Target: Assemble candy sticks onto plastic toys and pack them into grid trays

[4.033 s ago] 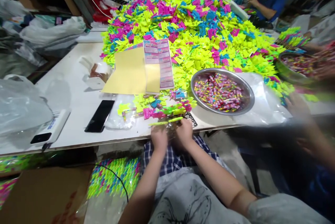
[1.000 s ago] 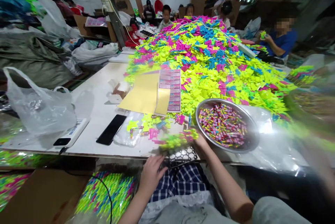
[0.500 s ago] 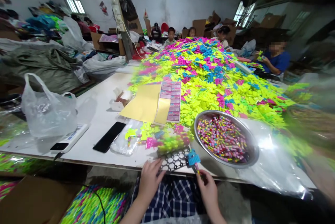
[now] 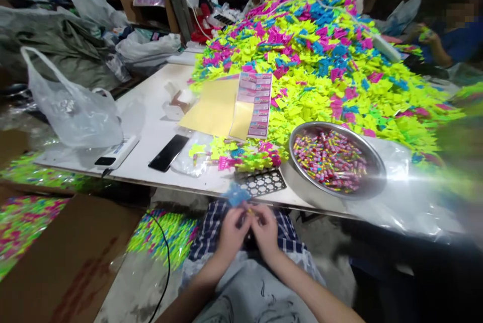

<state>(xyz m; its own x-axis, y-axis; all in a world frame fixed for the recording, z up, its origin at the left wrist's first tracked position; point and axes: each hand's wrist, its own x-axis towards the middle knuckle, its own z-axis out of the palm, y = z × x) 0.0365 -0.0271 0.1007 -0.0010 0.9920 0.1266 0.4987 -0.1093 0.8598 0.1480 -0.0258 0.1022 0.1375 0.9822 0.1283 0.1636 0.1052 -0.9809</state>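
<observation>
Two bare hands, left hand (image 4: 231,226) and right hand (image 4: 265,227), seem, through blur, to pinch the blue piece's (image 4: 236,194) thin stem by the surface's (image 4: 158,90) near edge; probably light, stiff plastic, best gripped there.

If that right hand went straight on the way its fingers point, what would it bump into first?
The right hand would probably meet the left hand first, near the blurred blue piece; depth is unclear, and their fingertips may already touch.
</observation>
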